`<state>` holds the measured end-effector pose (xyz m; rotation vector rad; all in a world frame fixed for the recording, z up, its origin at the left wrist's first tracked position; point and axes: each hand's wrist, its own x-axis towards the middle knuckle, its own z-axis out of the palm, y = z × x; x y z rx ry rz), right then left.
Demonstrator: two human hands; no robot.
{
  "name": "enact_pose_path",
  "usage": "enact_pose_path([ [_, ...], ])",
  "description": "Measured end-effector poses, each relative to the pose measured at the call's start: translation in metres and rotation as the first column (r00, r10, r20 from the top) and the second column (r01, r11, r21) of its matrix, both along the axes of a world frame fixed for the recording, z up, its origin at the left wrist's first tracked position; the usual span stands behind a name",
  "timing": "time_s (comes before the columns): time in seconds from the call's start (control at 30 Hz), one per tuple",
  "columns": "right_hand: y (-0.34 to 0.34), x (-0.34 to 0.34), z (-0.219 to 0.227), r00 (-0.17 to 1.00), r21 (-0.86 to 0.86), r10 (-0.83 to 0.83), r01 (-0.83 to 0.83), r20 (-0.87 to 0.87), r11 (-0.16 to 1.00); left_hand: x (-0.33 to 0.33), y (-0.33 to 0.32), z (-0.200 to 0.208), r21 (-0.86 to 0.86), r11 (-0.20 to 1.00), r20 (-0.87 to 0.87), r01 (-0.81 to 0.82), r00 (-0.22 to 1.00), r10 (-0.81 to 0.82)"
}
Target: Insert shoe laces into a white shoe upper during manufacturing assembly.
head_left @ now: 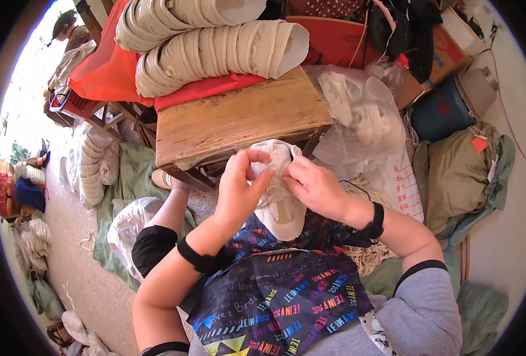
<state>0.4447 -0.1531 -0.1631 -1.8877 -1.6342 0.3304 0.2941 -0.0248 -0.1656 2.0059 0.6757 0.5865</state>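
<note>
A cream and white sneaker upper (279, 216) rests over my lap, its rounded toe toward me and its opening against the front of the wooden bench. My left hand (243, 185) is at its left side, index finger and thumb curved and apart, with no object visible between them. On the opposite side, my right hand (317, 185) has its fingers pinched together at the upper's lacing edge. Whether a thin lace is also in that pinch is too small to tell. The inside of the upper is partly hidden by my fingers.
Nested stacks of cream uppers (221, 56) lie on red cloth on the wooden bench (233, 118). A clear plastic bag of uppers (364, 113) sits to the right, above a bundle of pale laces (370, 258). Green sacks (462, 172) stand at far right. Another person (76, 35) is at far upper left.
</note>
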Motion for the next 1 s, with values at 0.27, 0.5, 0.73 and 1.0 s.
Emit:
enact_pose_path([
  [0.27, 0.005, -0.011, 0.005, 0.977, -0.060, 0.023, -0.036, -0.213, 0.998, -0.016, -0.008, -0.035, 0.398, 0.912, 0.111, 0.097, 0.982, -0.152],
  [0.5, 0.012, 0.003, 0.003, 0.967, -0.013, -0.033, 0.031, -0.252, 0.999, -0.007, -0.004, -0.032, -0.068, 0.997, 0.142, 0.031, 0.990, -0.021],
  [0.73, 0.018, 0.024, -0.010, 0.635, -0.188, -0.158, 0.021, -0.756, 0.982, -0.007, -0.006, -0.019, 0.097, 0.974, 0.164, 0.205, 0.962, -0.219],
  [1.0, 0.064, 0.032, -0.025, 0.942, 0.148, -0.005, 0.058, -0.335, 0.987, 0.002, -0.001, -0.039, -0.081, 0.996, 0.095, 0.023, 0.995, -0.015],
])
